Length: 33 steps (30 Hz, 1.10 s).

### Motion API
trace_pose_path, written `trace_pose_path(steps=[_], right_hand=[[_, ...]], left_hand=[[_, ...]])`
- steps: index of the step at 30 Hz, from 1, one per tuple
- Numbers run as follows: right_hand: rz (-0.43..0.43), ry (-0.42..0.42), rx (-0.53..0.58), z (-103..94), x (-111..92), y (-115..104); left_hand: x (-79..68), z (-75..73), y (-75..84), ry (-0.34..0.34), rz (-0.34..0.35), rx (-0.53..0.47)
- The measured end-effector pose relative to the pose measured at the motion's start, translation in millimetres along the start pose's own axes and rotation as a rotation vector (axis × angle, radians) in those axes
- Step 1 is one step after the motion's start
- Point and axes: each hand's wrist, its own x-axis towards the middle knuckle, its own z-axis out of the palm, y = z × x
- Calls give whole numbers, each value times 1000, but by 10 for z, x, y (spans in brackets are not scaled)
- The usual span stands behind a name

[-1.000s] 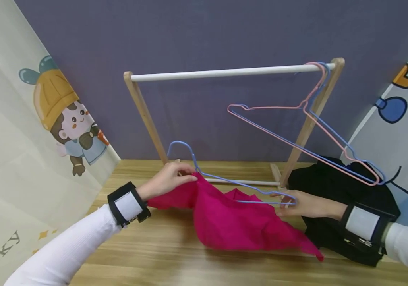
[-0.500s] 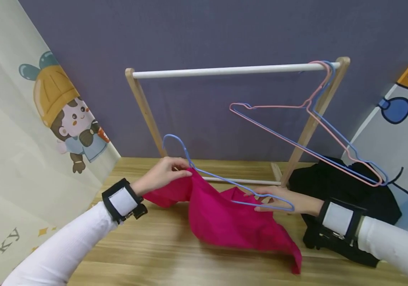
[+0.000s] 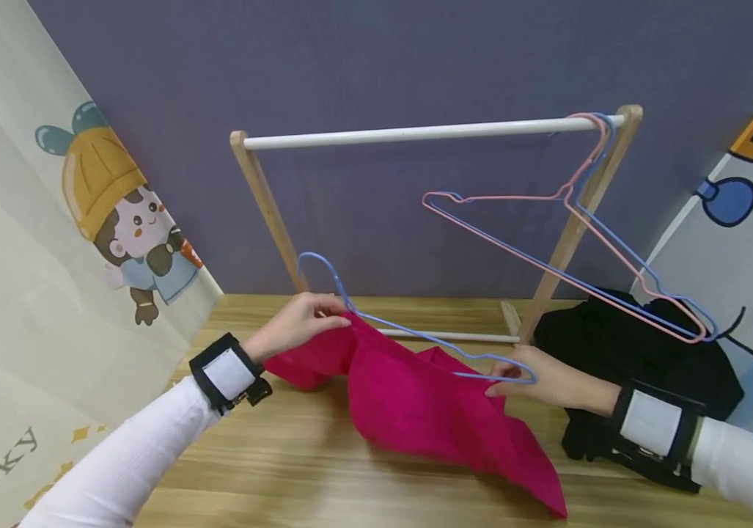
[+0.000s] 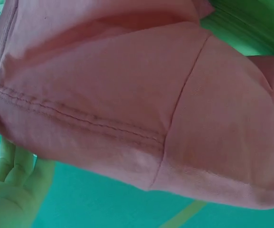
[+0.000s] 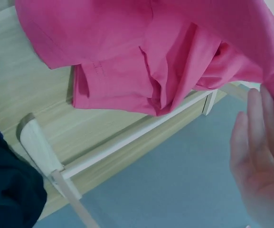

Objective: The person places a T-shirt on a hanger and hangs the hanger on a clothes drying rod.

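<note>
A magenta T-shirt [image 3: 416,403] hangs bunched over the tabletop, with a blue hanger [image 3: 334,273] partly inside it. The hanger's hook and right arm show; its left arm is hidden. My left hand [image 3: 303,323] pinches the shirt's edge beside the hanger's neck. At the hanger's right end, my right hand [image 3: 534,375] pinches the shirt's upper edge between thumb and fingers. In the left wrist view, stitched seams run across the shirt [image 4: 103,95] near the fingers. The right wrist view has the fingers against a fold of pink cloth.
A wooden rack with a white bar [image 3: 429,133] stands behind. On the bar's right end hang a pink hanger [image 3: 508,198] and another blue hanger [image 3: 627,249]. Black cloth [image 3: 640,367] lies on the table at the right, beside the rack's foot.
My right hand went left along the hanger's right arm, then back right a little, and now pinches the shirt there. My left hand and the hook shifted slightly left.
</note>
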Motion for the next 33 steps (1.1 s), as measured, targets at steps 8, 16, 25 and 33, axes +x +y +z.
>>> trace_pose_path(steps=[8,16,25,33], right_hand=[[277,96,-80,-113,-169,-7],[228,164,-176,-218,-294,30],[176,240,-257,-325,-199,-63],[188,186,-215,-298,-27,-115]], left_hand=[[-96,59,-90,-24,29,55],[-151,66,-101,-74,16,29],[-114,166,-38,-87,24,28],[-38,328,64,-63,19,-40]])
